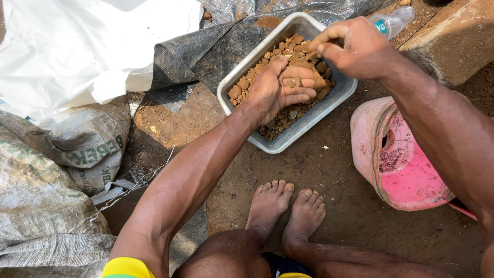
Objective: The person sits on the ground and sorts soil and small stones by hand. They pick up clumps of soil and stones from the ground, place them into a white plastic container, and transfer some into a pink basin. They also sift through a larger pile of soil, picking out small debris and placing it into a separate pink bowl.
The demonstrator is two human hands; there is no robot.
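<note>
A grey rectangular metal tray (242, 69) lies on the dirt ground, filled with brown stones and clods (288, 51). My left hand (280, 87) is cupped palm-up over the tray with a few small brown stones in it. My right hand (352, 46) hovers above the tray's far right side, its fingers pinched together over the stones; what lies between them is hidden. My two bare feet (285, 206) stand on the ground just in front of the tray.
A pink plastic bucket (396, 157) lies on its side at the right. Woven grey sacks (62, 170) pile up at the left, a white sheet (77, 46) behind them. A dark tarp (206, 51) lies under the tray. A clear bottle (393, 20) rests beside a stone block (453, 41).
</note>
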